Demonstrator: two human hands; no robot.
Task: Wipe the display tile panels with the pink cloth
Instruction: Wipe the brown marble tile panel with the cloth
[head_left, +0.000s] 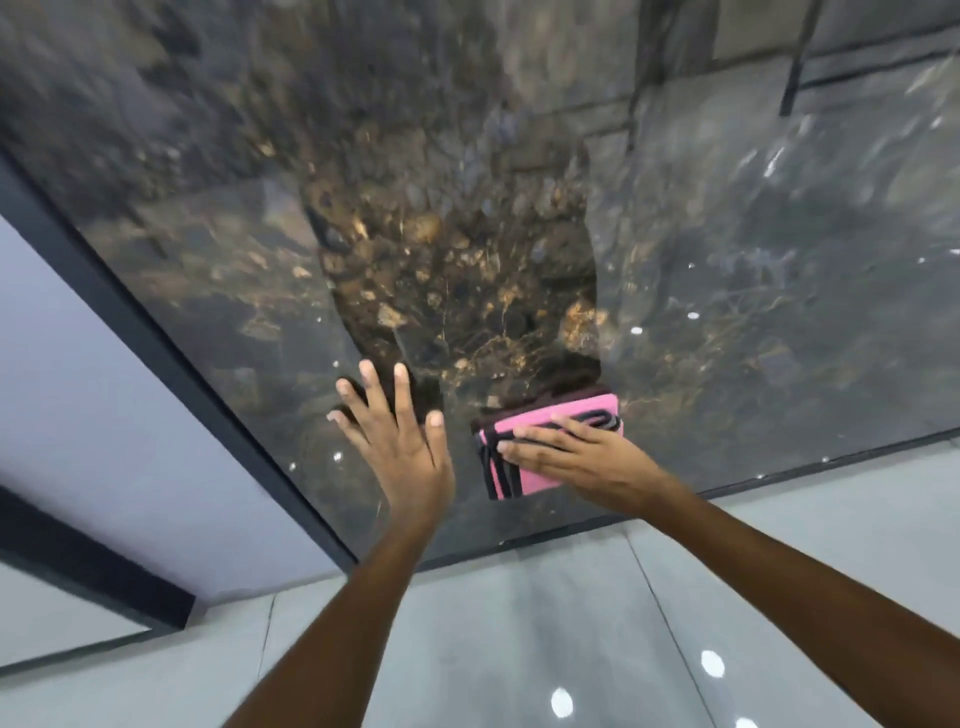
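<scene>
A person's right hand (566, 452) presses a folded pink cloth (550, 441) flat against a glossy dark marble display tile panel (753, 312), fingers straight across the fabric. At nine o'clock from the cloth, just beside it, the left hand (400, 431) rests open-palmed on the same panel, fingers spread. A dark frame (156, 332) edges the panel; pale floor tiles (519, 623) lie at six o'clock.

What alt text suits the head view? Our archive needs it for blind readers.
A right hand presses a folded pink cloth flat against a glossy dark marble-look tile panel, near its bottom edge. The left hand rests open on the panel beside it.
</scene>
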